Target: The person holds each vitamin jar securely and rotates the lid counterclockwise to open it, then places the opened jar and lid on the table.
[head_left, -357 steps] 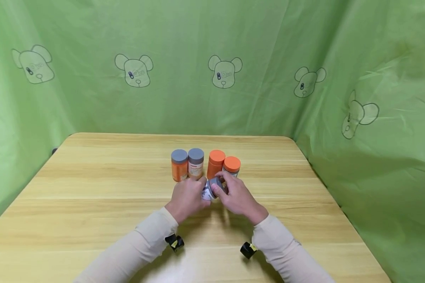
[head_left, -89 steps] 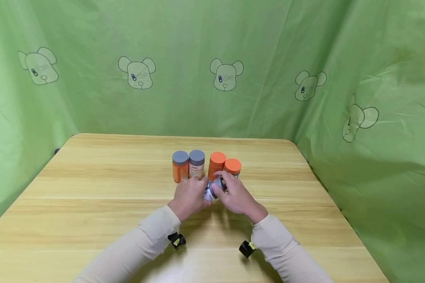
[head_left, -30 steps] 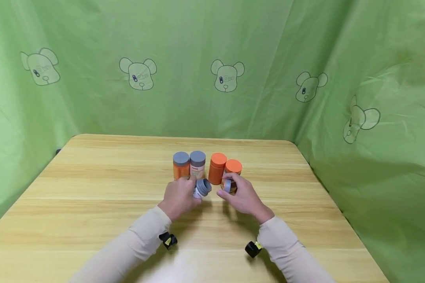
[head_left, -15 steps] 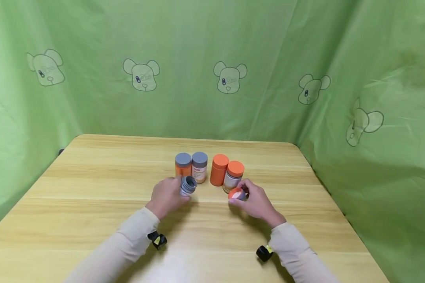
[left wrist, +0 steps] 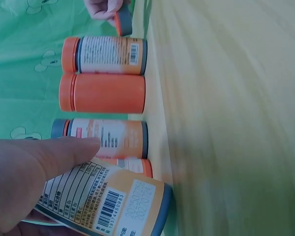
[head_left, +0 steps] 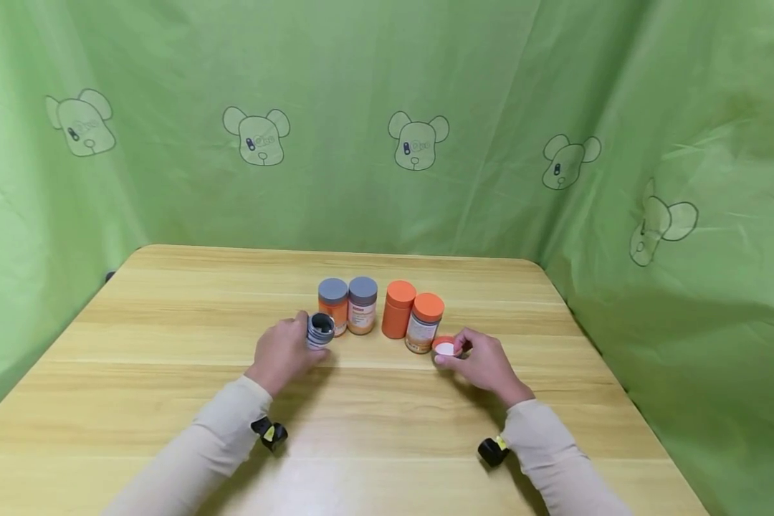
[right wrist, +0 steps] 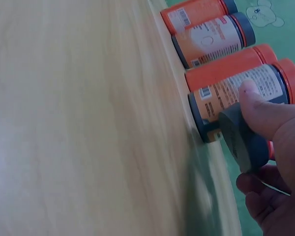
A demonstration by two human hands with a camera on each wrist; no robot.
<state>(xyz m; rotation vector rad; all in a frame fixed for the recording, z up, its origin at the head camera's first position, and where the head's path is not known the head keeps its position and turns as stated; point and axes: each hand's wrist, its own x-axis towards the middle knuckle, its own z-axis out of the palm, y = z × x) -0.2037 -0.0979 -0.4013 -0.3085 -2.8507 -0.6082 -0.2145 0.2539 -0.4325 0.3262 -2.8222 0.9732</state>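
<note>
My left hand (head_left: 282,356) grips an uncapped pill bottle (head_left: 320,331), its dark mouth facing up. In the left wrist view its label (left wrist: 108,201) shows a barcode and stamped dates, and the bottle leans. Whether its base touches the table cannot be told. My right hand (head_left: 486,364) pinches a screw cap (head_left: 447,347) between thumb and fingers, with its orange rim and white liner upward. From the right wrist, the cap's grey outer side (right wrist: 241,140) shows. That hand is just right of an orange-capped bottle (head_left: 423,326). Part of the held bottle is hidden behind the left fingers.
Behind the hands stand two grey-capped bottles (head_left: 362,308), partly hidden on the left by the held bottle, and an all-orange bottle (head_left: 398,309) beside the orange-capped one. The wooden table (head_left: 374,444) meets green curtains (head_left: 335,193) at the back and sides.
Earlier both hands were together on the capped bottle. The cap came off; the left hand moved left with the bottle, turning it upright, and the right hand moved right with the cap, liner up.
</note>
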